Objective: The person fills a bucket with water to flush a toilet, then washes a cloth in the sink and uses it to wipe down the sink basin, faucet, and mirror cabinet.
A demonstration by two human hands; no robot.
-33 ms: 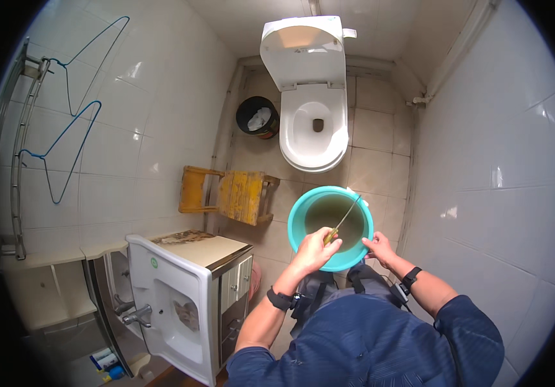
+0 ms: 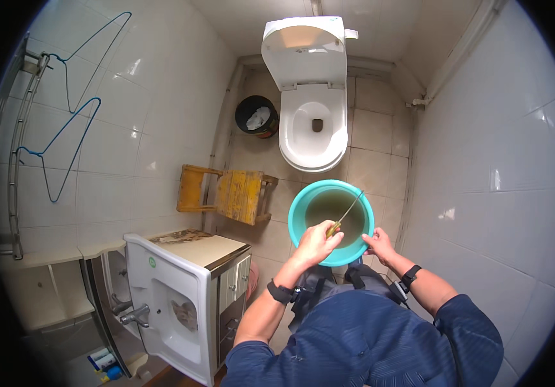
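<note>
A teal bucket (image 2: 297, 222) holding murky water stands on the tiled floor in front of me. My left hand (image 2: 316, 243) is closed around the yellowish handle of a thin rod (image 2: 351, 206). The rod slants up and to the right across the bucket's inside. My right hand (image 2: 379, 245) rests on the near right rim of the bucket, fingers curled over it. Both wrists wear dark bands.
A white toilet (image 2: 313, 129) with its lid up stands beyond the bucket, and a black bin (image 2: 257, 116) sits to its left. A yellow wooden stool (image 2: 232, 193) lies by the left wall. A white washbasin cabinet (image 2: 180, 290) is at my left. Wire hangers (image 2: 64, 148) hang on the wall.
</note>
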